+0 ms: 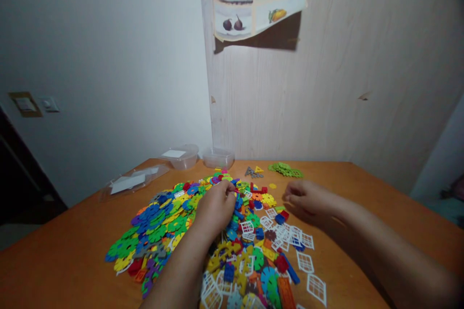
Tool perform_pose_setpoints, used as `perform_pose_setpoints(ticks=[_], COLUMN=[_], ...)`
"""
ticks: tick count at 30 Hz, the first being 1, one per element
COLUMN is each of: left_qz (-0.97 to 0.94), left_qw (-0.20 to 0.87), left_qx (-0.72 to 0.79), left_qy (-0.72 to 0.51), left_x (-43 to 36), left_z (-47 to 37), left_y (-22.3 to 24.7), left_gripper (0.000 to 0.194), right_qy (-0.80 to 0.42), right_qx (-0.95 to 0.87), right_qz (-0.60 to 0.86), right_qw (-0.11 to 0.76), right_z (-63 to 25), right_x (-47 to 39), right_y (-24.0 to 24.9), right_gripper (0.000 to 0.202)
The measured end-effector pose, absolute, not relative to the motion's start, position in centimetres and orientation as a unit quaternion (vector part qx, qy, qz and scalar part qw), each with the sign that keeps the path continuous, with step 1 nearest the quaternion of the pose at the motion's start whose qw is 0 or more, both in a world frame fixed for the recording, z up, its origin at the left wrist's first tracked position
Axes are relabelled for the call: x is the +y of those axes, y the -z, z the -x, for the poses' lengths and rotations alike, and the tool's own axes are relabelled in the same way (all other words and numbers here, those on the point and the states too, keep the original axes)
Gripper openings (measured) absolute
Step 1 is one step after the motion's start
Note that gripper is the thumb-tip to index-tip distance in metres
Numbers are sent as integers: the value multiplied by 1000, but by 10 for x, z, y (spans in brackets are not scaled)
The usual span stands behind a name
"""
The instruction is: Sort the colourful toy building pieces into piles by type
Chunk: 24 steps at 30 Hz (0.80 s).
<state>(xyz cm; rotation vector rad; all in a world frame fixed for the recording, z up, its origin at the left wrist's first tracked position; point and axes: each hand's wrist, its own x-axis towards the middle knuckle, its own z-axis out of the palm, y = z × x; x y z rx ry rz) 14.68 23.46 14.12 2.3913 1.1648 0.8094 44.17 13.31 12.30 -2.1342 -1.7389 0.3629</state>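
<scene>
In the head view, a broad heap of mixed, multicoloured plastic toy pieces (pixel 177 223) spreads over an orange-brown wooden table (pixel 344 179); take it as the landmark. The left hand (pixel 216 206) is at the heap's upper middle, fingers bent inward and thumb close to the forefinger; whether they pinch a piece cannot be told. The right hand (pixel 308 196) is just right of the heap's far end, its fingers curled loosely together; I cannot tell whether anything is in them.

White plastic window-frame pieces (pixel 305 261) are scattered along the heap's right side, some overlapping. Beyond its far right edge lie a cluster of light-green, openwork plastic pieces (pixel 286 170), a few grey plastic pieces (pixel 250 172) and a yellow triangular piece (pixel 258 169). Behind the heap stand a round, clear plastic container (pixel 186 158) and a clear plastic tub (pixel 218 158); a clear plastic bag (pixel 159 171) lies to its far left.

Judging by this layout, little is set apart: the small groups are few, and most pieces remain mixed in the heap.
</scene>
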Motion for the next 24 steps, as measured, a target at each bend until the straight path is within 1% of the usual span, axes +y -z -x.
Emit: perform_pose_setpoints(ticks=[2, 4, 7, 10, 13, 19, 21, 24], left_qz=[-845, -848, -859, -879, -902, -927, -933, -936], left_qw=[175, 171, 173, 178, 177, 156, 152, 151], left_qx=[422, 422, 408, 383, 349, 311, 301, 299], left_qy=[-277, -273, -257, -220, -181, -137, -126, -111], left_x=[234, 233, 229, 222, 214, 205, 204, 203], left_z=[-146, -146, -146, -147, -148, -152, -153, -154], left_y=[-143, -144, -146, -148, -150, -147, -147, -147], left_gripper=[16, 16, 16, 16, 16, 18, 20, 20], right_qy=[-211, -242, -212, -175, -167, -199, -228, -276], right_qx=[-653, -670, -698, -716, -717, -704, -691, -653], right_qz=[704, 682, 671, 667, 667, 668, 667, 670], right_qw=[182, 164, 133, 112, 112, 140, 162, 218], right_z=[-428, -420, -416, -416, -415, -419, -419, -415], right_x=[128, 125, 124, 129, 134, 136, 136, 135], right_y=[-123, -122, -118, -113, -106, -95, -90, -86], right_gripper=[13, 20, 26, 22, 19, 16, 15, 12])
